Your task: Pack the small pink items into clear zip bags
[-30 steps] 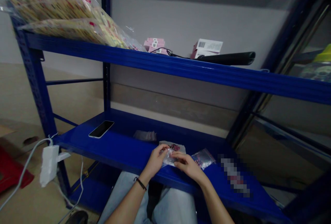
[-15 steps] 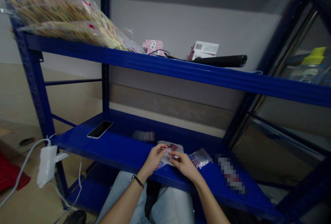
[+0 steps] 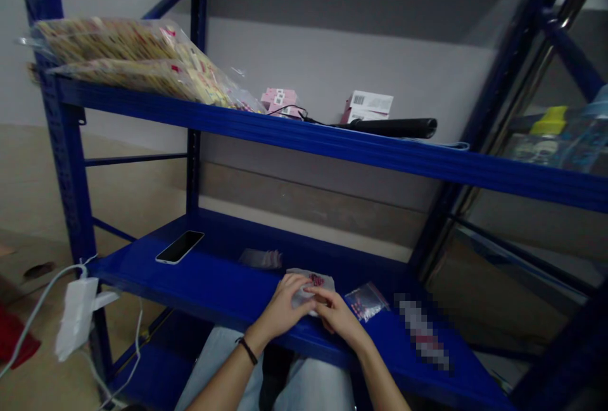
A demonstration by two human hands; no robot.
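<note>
My left hand (image 3: 284, 304) and my right hand (image 3: 338, 317) meet low on the blue steel shelf (image 3: 209, 271), fingers closed over a small white-and-clear plastic packet (image 3: 313, 287) with red-pink beads inside. The fingers cover part of it, so what they pinch is hard to see. A small clear bag (image 3: 367, 302) of similar dark-red contents lies just beyond my right hand. Farther back, a flat translucent bag (image 3: 260, 259) lies on the shelf. To the right of the small bag is a pixelated, unreadable patch (image 3: 422, 336).
A black smartphone (image 3: 179, 247) lies on the lower shelf at left. A white plug adapter (image 3: 76, 319) with cable hangs at the left post. The upper shelf (image 3: 332, 142) holds bulging plastic bags (image 3: 133, 59), pink boxes (image 3: 279, 101), a white box (image 3: 368, 107) and a black tube (image 3: 389, 127).
My hands have drawn closer together over the packet, covering more of it. The whole rack sits a little lower and farther left in view.
</note>
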